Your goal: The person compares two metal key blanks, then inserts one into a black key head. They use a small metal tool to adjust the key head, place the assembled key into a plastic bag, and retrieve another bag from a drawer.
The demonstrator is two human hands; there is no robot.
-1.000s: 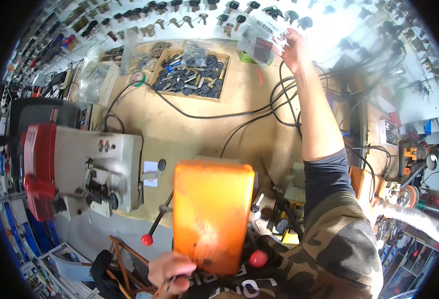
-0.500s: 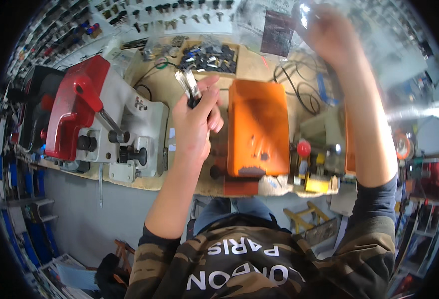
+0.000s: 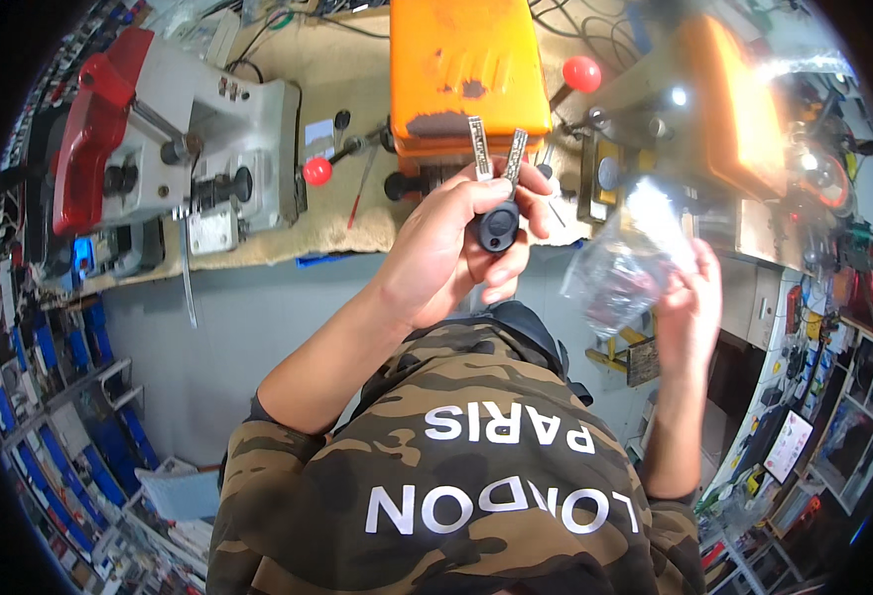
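Note:
Two keys [image 3: 499, 228] with silver, grooved blades are pinched between the thumb and fingers of my left hand [image 3: 432, 243]. Their blades point up and spread apart, and a round black head shows below one of them; the other head is mostly hidden. To the right, in front of the bench edge, my right hand [image 3: 689, 307] is closed on a clear plastic bag [image 3: 610, 283]. The bag is crumpled, shines in the light and hangs to the left of the fingers. What lies inside it I cannot make out.
An orange-covered machine [image 3: 466, 69] stands just beyond the keys. A red and grey key-cutting machine [image 3: 198, 149] is on the left of the workbench [image 3: 357, 223], another orange-covered machine [image 3: 734, 109] on the right. Red-ball levers [image 3: 582, 73] stick out. Shelves [image 3: 60, 466] line the left.
My right hand has come down from the far right of the bench toward me, holding the bag. My left hand has moved nearer and right with the keys. The view has tilted down.

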